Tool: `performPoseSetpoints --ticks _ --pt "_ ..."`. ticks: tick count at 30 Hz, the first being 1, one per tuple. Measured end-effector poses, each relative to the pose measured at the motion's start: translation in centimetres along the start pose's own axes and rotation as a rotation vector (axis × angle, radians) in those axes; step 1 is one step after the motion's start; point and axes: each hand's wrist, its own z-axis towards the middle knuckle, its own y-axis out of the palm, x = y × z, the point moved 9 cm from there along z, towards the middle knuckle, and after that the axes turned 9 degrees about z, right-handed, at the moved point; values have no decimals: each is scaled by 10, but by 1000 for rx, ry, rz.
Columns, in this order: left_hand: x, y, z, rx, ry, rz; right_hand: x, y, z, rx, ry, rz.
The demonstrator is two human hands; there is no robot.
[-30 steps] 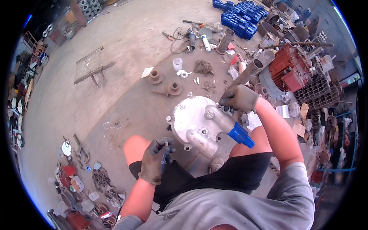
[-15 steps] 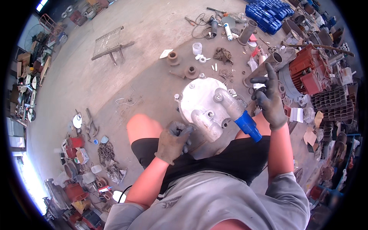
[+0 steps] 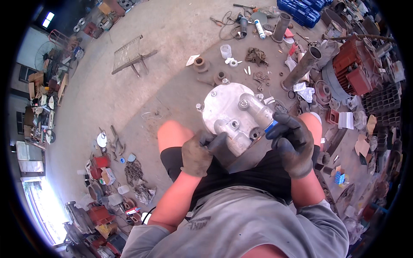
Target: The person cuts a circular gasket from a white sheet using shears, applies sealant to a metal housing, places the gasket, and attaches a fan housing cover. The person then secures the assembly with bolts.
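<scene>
Between my knees stands a round, pale metal cover [image 3: 219, 101] with bolts round its rim and two stubby angled pipes on top. My left hand [image 3: 197, 154], in a grey work glove, is at the cover's near left side. Its thumb and forefinger come together beside the near pipe stub [image 3: 238, 144]; anything between them is too small to make out. My right hand [image 3: 294, 146], also gloved, hovers over the end of the other pipe [image 3: 258, 111], thumb and bent fingers apart. A blue fitting [image 3: 270, 126] on that pipe is mostly hidden behind those fingers.
Beyond the cover lie rusty flanged pieces [image 3: 200, 64], a white cup [image 3: 226, 51], a crumpled brown rag [image 3: 257, 56] and a grinder [image 3: 243, 26]. An upright steel pipe [image 3: 303, 66] and a red motor [image 3: 352, 64] stand at right. Chain [image 3: 134, 172] and scrap lie left.
My right hand has come down from beside the pipe to over the blue fitting, covering most of it. The left hand's thumb and forefinger have stretched out toward the near pipe stub.
</scene>
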Motion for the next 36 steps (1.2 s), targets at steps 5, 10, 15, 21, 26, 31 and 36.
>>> performPoseSetpoints --ticks 5,10,15,21,26,31,36 --pt "-5 10 -8 120 56 -159 4 41 -17 -171 -58 18" --pt "9 -13 -49 -61 45 -442 5 80 -32 -409 -65 -367" --pt "73 -10 -66 -316 329 -556 22 106 -46 -514 -57 -384" --pt "70 -8 -73 -311 252 -573 12 84 -40 -490 -36 -447" --pt "29 -71 -8 403 149 -731 -8 14 -10 -231 -90 -869" --pt "-42 -21 100 160 90 -494 6 32 6 -485 -373 -1100" --pt "-70 35 101 -7 -36 -926 28 43 0 -528 -442 -1154"
